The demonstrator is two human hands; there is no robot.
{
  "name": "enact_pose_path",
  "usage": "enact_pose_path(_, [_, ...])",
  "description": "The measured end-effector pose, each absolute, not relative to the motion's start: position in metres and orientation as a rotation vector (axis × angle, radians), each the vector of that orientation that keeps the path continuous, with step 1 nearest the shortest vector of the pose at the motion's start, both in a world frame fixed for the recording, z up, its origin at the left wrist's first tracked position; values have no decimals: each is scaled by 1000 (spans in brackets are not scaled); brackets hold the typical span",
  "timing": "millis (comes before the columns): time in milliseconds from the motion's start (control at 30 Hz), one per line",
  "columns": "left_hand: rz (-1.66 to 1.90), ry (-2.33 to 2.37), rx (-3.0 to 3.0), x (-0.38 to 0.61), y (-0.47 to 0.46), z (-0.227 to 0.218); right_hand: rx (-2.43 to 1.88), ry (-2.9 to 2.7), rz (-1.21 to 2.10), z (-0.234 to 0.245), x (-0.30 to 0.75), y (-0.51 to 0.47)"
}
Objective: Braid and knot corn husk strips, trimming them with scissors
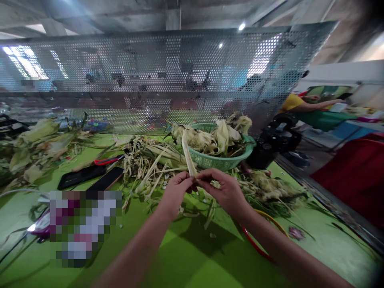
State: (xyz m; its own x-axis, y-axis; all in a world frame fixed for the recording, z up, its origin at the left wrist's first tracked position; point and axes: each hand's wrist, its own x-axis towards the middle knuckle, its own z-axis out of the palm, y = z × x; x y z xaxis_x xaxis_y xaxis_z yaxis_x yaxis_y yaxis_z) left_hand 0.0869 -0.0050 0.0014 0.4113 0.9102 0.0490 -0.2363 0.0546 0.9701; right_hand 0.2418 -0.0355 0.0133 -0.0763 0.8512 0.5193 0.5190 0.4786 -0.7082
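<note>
My left hand [176, 191] and my right hand [223, 190] meet above the green table [192, 256], both pinching the lower end of a pale strip of corn husk [188, 158] that stands up between the fingertips. More husk strips hang down below my right hand. Just behind them stands a green plastic basket [220, 162] heaped with husks and corn.
Loose husks [150, 164] litter the table around the hands. Two dark phones [90, 178] and red-handled scissors [108, 161] lie at left, whole corn ears [39, 140] at far left. A perforated metal screen [168, 80] stands behind. A person in yellow [300, 105] sits at right.
</note>
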Motion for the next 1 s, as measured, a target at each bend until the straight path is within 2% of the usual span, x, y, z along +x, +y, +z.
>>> enact_pose_path(300, [997,709,1083,89,-4,-3,-1176,-1839,271,16,246,-35])
enact_pose_path(633, [1013,689,1276,88,-6,-3,-1345,-1676,457,19,242,-36])
enact_pose_path(767, [1009,719,1222,89,-7,-1,-1262,-1675,471,19,240,-37])
enact_pose_path(1000, [996,708,1048,88,-5,-1,-1162,-1801,311,17,245,-36])
